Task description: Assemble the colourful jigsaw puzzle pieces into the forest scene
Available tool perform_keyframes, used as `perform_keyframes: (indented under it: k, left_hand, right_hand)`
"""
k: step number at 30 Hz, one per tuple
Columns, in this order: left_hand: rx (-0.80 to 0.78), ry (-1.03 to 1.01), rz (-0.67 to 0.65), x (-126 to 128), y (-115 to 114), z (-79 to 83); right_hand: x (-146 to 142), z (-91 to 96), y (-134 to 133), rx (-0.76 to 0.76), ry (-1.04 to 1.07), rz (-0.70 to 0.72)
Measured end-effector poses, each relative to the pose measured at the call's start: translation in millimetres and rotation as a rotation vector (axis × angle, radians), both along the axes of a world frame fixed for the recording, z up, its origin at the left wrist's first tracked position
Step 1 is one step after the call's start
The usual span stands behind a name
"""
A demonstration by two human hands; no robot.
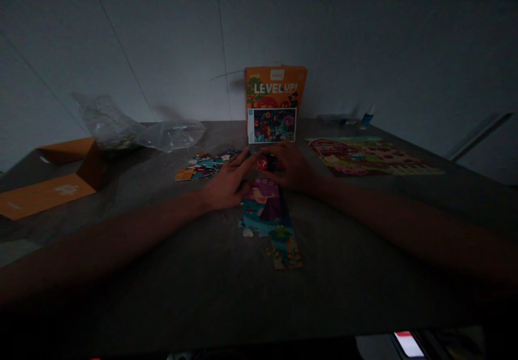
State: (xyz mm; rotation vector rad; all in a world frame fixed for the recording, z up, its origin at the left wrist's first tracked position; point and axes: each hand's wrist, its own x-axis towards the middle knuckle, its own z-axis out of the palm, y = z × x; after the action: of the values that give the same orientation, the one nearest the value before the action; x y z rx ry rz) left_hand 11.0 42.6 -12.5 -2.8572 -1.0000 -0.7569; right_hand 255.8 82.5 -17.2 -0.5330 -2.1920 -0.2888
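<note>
Dim light over a grey table [170, 290]; partly assembled jigsaw [263, 209] lies on it between the forearms, edges stepped; left hand [227, 184] palm down, fingers extended, just above the jigsaw and beside a heap of loose puzzle pieces [202, 167]; right hand [294, 168] curled at a red-and-dark puzzle piece [264, 162], whether pinched or merely touched I cannot tell; orange "LEVEL UP!" box [277, 87] upright behind, picture card [273, 125] against its front.

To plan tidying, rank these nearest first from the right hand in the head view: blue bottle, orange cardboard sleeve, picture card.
1. Picture card, just behind the right hand.
2. Blue bottle, back right.
3. Orange cardboard sleeve, far left.
</note>
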Motion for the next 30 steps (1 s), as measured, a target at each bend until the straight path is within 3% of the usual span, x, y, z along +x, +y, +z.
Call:
perform_keyframes:
  k: [4, 9, 15, 30]
  left_hand:
    - [0.045, -0.059, -0.040, 0.1, -1.5, 2.4]
    - [0.024, -0.109, -0.005, 0.4, -4.0, 7.1]
    - [0.001, -0.155, 0.090, 1.9, -8.4, 10.1]
    - [-0.053, -0.183, 0.050, 0.6, -8.4, 10.9]
  right_hand:
    - [-1.8, 1.7, -3.7, 0.036, -0.055, 0.088]
    - [-0.8, 1.8, -3.7, 0.092, -0.072, 0.094]
    - [-0.5, 3.9, -6.6, 0.052, -0.032, 0.098]
    - [-2.0, 10.7, -10.3, 0.335, -0.050, 0.191]
